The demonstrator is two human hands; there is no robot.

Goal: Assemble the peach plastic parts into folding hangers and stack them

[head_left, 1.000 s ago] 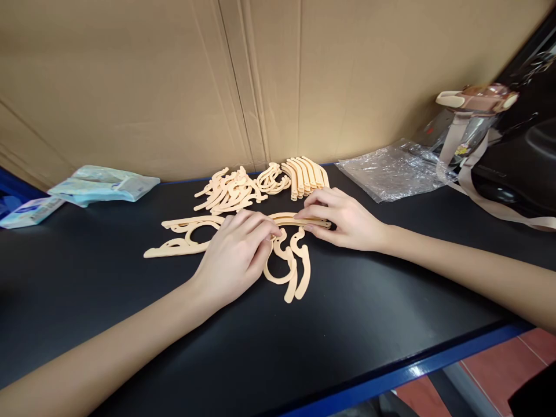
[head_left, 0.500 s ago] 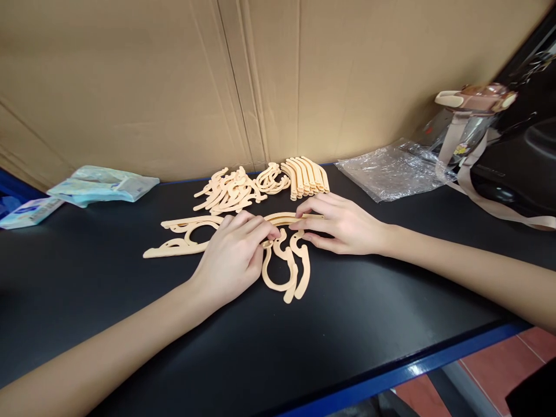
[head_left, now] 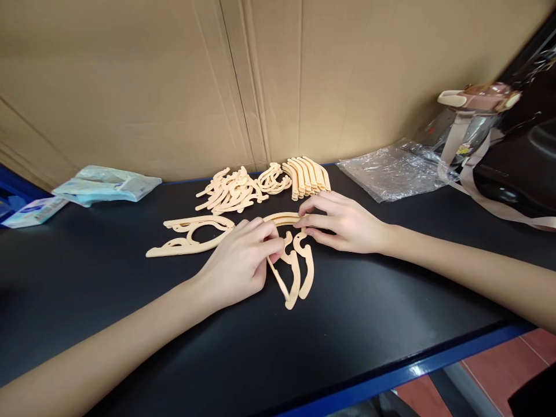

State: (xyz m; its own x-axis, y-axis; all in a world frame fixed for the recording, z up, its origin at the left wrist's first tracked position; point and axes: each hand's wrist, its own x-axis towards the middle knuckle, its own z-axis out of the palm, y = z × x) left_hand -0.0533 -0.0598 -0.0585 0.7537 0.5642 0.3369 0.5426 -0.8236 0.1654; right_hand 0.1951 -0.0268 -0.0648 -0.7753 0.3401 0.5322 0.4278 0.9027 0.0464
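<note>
Two hands (head_left: 237,266) (head_left: 345,223) on curved arm (head_left: 284,219), two hook pieces (head_left: 297,269)

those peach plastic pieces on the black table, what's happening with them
A person works at a black table with both bare hands. The left hand and right hand pinch a cluster of peach hook-shaped pieces and a curved bar between them. A larger curved piece lies to the left. Behind sit a loose pile of pieces and a neat stack of bars, with a clear plastic bag to the right.

Peach-coloured plastic pieces (head_left: 295,272) lie on a black table (head_left: 369,313) (blue-edged).
</note>
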